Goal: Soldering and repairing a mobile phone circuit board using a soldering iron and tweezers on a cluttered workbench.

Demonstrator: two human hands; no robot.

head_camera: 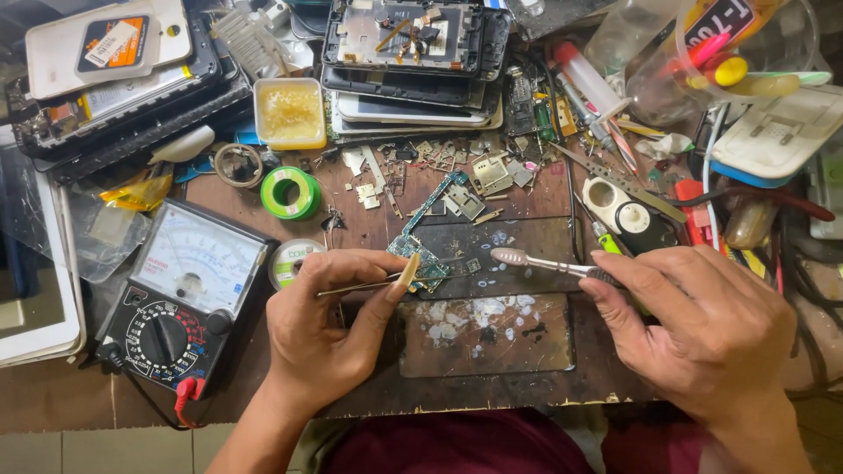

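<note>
The right hand (702, 329) is curled around the handle of a small brush (549, 263), its bristle end pointing left over the dark work mat (527, 241). The left hand (329, 329) pinches thin tweezers (369, 283) between thumb and fingers. The tweezers' tips touch a little green circuit board (421, 254) lying on the mat. A black meter (180, 298) with a dial sits just left of that hand, and a green tape roll (291, 192) lies above it.
</note>
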